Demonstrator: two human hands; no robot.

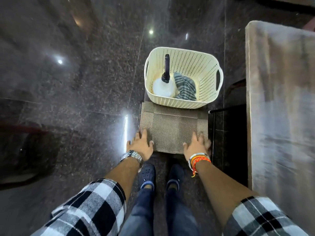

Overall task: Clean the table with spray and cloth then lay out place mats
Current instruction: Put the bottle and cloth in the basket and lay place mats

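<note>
On the dark polished floor (68,99), just ahead of the person's shoes, sits a stack of woven brown place mats (173,128), with a cream perforated basket (209,65) resting on the far end of the stack. Inside the basket: a white spray bottle (162,88) with a black trigger head, upright, and a striped cloth (185,86) crumpled beside it, touching the bottle. The table (281,99) runs along the right edge, top looks bare from here. Left hand (141,145) is spread, fingers splayed, palm down over the near-left corner of the mats; right hand (196,145) likewise spread over the near-right corner, slightly motion-blurred. Neither is pinching anything; can't tell whether the palms actually touch the weave or hover just above it. Handling guess: mats look thin, light, semi-stiff woven stuff, likely to flex and slide over each other on a slick floor, so take them by both side edges, thumbs on top, fingers under. The basket's weight pins the far end, so it probably needs to come off first, by its side handle slots. Bottle is rigid plastic, possibly part full, may tip if the basket tilts. Cloth is soft, grab anywhere.
</note>
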